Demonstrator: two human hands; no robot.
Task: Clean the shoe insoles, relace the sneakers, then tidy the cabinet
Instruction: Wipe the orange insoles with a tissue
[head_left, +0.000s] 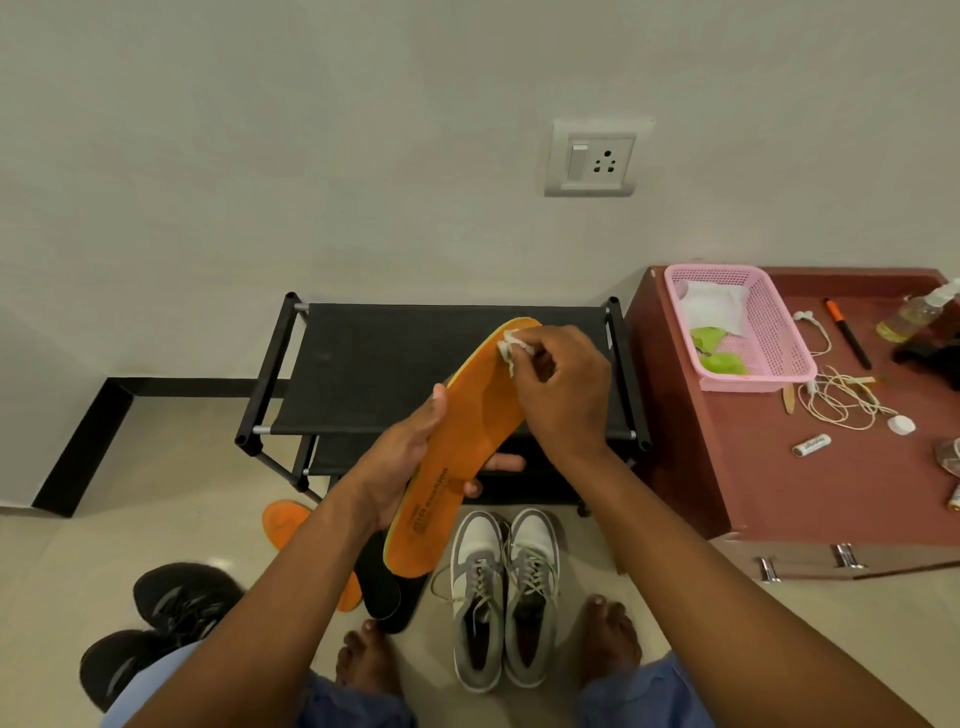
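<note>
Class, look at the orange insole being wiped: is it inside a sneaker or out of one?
Out. The left hand holds the orange insole in the air above the grey-and-white sneakers, while the right hand wipes its toe end.

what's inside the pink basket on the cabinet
The pink basket holds a white pouch and green pieces; anything beneath them is covered.

A single head-worn wide-angle camera looks forward and steeply down from the person's own standpoint, facing a pale wall (363, 156) that fills the upper half. The view is close: both forearms reach in from the bottom edge, and bare feet show at the lower margin. Wide-angle bending curves the cabinet (779, 467) at right. No second view shares the scene.
</note>
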